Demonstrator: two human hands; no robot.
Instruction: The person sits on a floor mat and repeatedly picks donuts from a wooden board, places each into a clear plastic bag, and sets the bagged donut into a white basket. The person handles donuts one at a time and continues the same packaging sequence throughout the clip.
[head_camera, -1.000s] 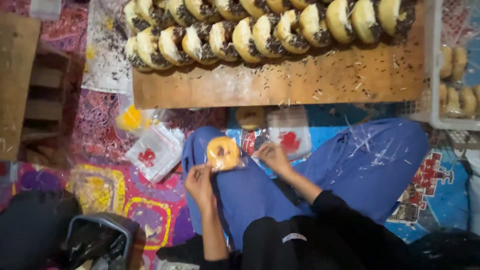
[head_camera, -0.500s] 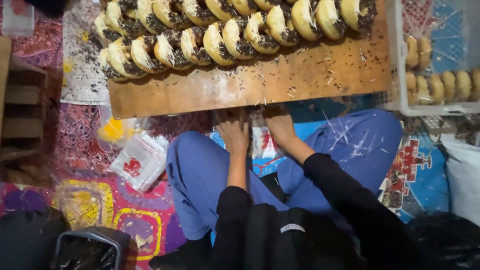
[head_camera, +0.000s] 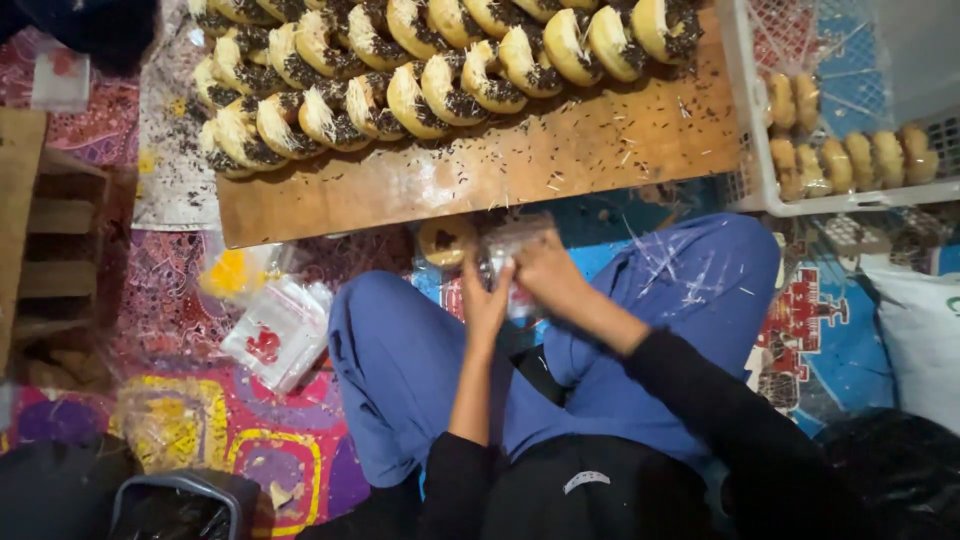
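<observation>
Both hands meet at frame centre, just below the wooden board's near edge. Left hand and right hand each have a closed grip on a clear plastic bag; its contents are blurred. The film is judged light, limp and slippery, so best pinched at the open edge. A plain doughnut lies just left of the hands: soft, easily dented, better cradled by the rim. Sprinkled doughnuts line the board, upper frame.
</observation>
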